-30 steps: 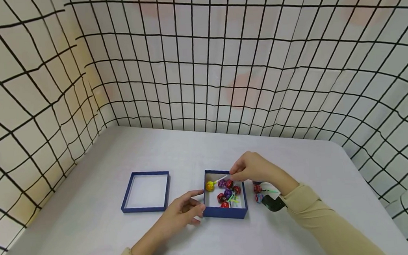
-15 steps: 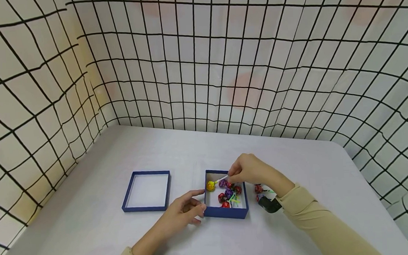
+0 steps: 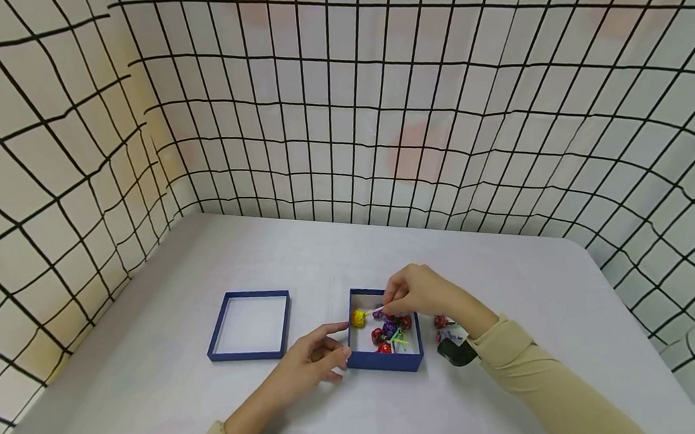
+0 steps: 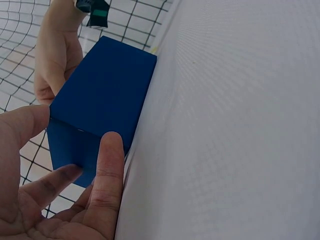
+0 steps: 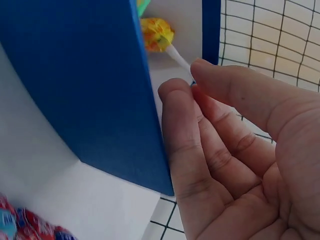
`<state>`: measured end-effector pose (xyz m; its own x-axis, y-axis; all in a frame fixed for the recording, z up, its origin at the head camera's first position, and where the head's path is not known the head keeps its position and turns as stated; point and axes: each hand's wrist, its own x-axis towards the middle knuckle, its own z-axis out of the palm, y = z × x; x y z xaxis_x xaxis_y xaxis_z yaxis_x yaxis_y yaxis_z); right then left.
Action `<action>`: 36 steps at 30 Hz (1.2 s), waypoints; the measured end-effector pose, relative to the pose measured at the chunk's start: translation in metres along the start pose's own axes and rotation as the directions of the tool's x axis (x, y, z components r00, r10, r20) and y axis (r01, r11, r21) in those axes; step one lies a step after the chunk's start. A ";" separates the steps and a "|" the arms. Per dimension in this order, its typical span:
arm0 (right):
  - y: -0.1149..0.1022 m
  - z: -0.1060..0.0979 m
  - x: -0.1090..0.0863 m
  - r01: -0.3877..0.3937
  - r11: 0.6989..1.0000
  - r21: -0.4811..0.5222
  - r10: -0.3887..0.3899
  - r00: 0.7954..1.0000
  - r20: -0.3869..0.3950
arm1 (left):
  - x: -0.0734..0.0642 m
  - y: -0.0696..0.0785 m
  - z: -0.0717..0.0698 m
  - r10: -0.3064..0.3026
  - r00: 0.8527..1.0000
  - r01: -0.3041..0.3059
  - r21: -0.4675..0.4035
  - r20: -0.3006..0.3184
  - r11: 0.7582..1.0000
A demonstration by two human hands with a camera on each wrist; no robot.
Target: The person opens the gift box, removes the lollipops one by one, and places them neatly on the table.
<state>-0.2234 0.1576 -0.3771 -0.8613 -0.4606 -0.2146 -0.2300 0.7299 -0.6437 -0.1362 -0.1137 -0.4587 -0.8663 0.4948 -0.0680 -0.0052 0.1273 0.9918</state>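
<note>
My right grip (image 3: 419, 291) pinches, thumb against finger, the white stick of a yellow-wrapped lollipop (image 3: 359, 319) inside the blue box (image 3: 384, 361), near its left edge. My left grip (image 3: 309, 357), fingers loosely extended, touches the box's near-left corner. The lid (image 3: 249, 325) lies toward the left edge of the bench (image 3: 325, 245).

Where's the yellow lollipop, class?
In the head view, the yellow lollipop is inside the blue box, at left, its stick pinched by the right hand.
</note>
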 end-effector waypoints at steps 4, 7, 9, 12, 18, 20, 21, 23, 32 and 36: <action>-0.001 0.006 0.002 0.018 0.999 0.028 -0.019 1.000 0.016 | 0.001 0.000 0.001 0.002 1.000 -0.002 -0.001 0.001 1.000; -0.002 0.007 0.000 0.028 0.999 0.027 -0.028 1.000 0.013 | 0.001 0.000 0.002 0.003 1.000 -0.003 0.001 0.000 1.000; -0.002 0.007 -0.001 0.041 0.999 0.027 -0.041 0.999 0.003 | 0.001 0.000 0.003 0.003 1.000 -0.003 0.003 -0.001 1.000; 0.001 0.006 -0.002 0.058 0.998 0.028 -0.058 0.998 -0.021 | 0.001 0.000 0.003 0.006 1.000 -0.006 0.005 -0.002 1.000; 0.008 0.005 -0.006 0.056 0.998 0.038 -0.054 0.997 -0.061 | 0.001 -0.001 0.001 0.006 1.000 -0.006 0.014 -0.002 1.000; 0.011 0.004 -0.009 0.055 0.997 0.052 -0.051 0.996 -0.071 | 0.001 -0.001 0.001 0.000 1.000 0.000 0.012 -0.002 1.000; 0.012 0.003 -0.010 0.051 0.997 0.066 -0.046 0.996 -0.076 | 0.001 -0.002 0.001 -0.001 1.000 0.001 0.010 -0.001 1.000; 0.016 0.001 -0.014 0.046 0.993 0.107 -0.037 0.996 -0.084 | 0.001 -0.003 0.000 -0.003 1.000 0.003 0.007 0.001 1.000; 0.032 -0.008 -0.030 0.022 0.956 0.291 0.010 0.994 -0.105 | 0.001 -0.003 0.001 -0.005 1.000 0.005 0.021 -0.006 1.000; 0.040 -0.011 -0.039 -0.007 0.940 0.342 0.051 0.992 -0.119 | 0.002 -0.003 0.001 -0.007 1.000 0.007 0.027 -0.008 1.000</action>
<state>-0.2046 0.2106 -0.3866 -0.9196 -0.3597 -0.1578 -0.0555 0.5167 -0.8544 -0.1371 -0.1121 -0.4621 -0.8703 0.4869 -0.0739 0.0020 0.1536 0.9881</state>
